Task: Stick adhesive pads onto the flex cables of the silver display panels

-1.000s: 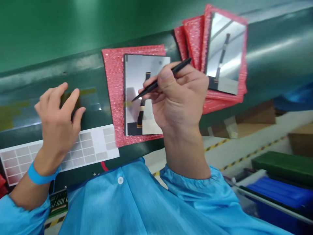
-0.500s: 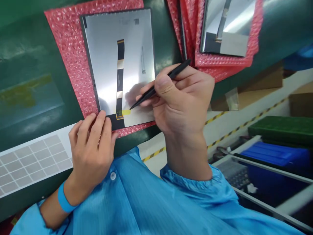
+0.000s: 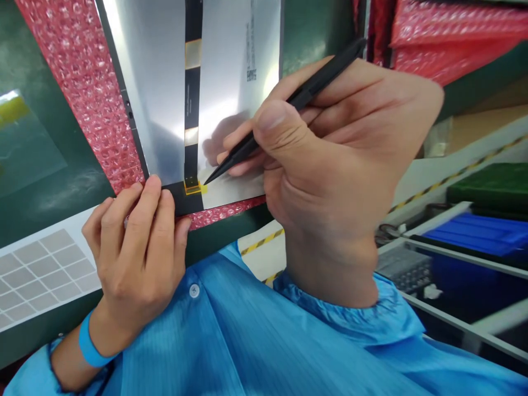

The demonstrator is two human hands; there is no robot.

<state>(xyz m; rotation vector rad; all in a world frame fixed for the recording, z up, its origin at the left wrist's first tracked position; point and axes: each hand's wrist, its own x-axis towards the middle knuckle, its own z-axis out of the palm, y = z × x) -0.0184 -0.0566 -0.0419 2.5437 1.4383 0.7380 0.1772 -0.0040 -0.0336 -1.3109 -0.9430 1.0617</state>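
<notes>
A silver-backed display panel [image 3: 152, 110] lies on pink bubble wrap, with a dark flex cable [image 3: 192, 104] running down its back to a connector at the lower edge. Bent around a black pointed spudger [image 3: 305, 91], the fingers of my right hand [image 3: 330, 148] grip it like a pen. Its tip is beside a small piece of yellow tape [image 3: 204, 188] at the connector's right end; I cannot tell whether it touches. My left hand [image 3: 136, 247] rests its fingertips on the panel's lower-left corner, fingers slightly apart, thumb near the front edge.
Pink bubble wrap [image 3: 78, 82] sticks out left of the panel, over a green mat [image 3: 61, 181]. A white sheet of grey labels [image 3: 49, 264] lies at lower left. More bubble-wrapped pieces [image 3: 445, 44] sit at upper right. A blue bin [image 3: 482, 231] stands lower right.
The view has come closer to the panel. The spudger tip has moved left along the yellow tape toward the connector, and less of the tape shows. My left hand stays at the corner.
</notes>
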